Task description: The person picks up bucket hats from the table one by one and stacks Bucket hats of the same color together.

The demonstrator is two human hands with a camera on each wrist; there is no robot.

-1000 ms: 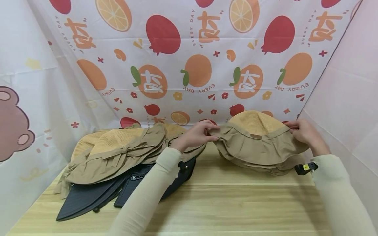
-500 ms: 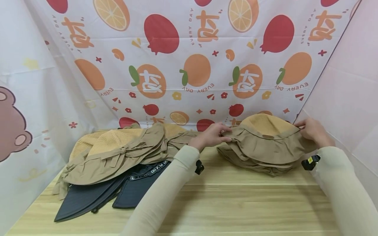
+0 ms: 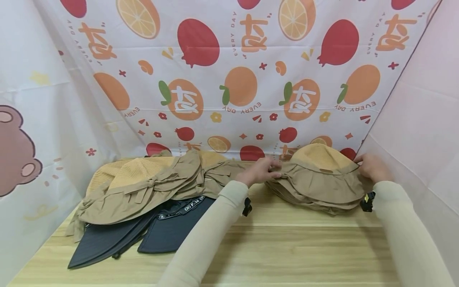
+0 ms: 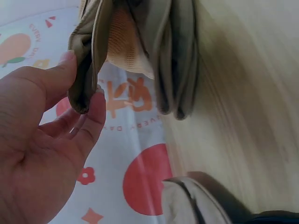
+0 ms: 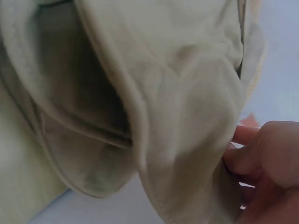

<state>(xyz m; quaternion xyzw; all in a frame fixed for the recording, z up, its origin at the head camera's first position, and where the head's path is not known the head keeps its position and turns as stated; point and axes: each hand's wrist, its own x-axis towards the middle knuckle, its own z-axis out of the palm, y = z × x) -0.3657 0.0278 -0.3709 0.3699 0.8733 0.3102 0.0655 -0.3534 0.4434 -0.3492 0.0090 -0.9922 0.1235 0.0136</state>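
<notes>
A sun hat (image 3: 328, 185) with a woven straw-coloured crown and a ruffled khaki brim lies on top of other khaki-brimmed hats at the right. My left hand (image 3: 259, 171) pinches its left brim edge; in the left wrist view, the thumb and fingers (image 4: 96, 114) stand on either side of the cloth. At the opposite end, my right hand (image 3: 374, 167) grips the brim where it meets the crown. Folds of the khaki brim (image 5: 187, 116) fill much of the right wrist view and partly hide the right fingertips. Brim layers of the hats beneath show below.
Several similar straw-and-khaki hats (image 3: 140, 175) are heaped at the left, one with a tied bow. Dark visor caps (image 3: 172, 231) lie partly under them on the wooden table (image 3: 305, 251). A fruit-print curtain (image 3: 215, 131) hangs behind, with a pale curtain (image 3: 426, 131) close at the right.
Both hands have carried the top hat rightward and lowered it onto the hats below. The left forearm has shifted right, uncovering more of the dark caps. The heap at left is unchanged.
</notes>
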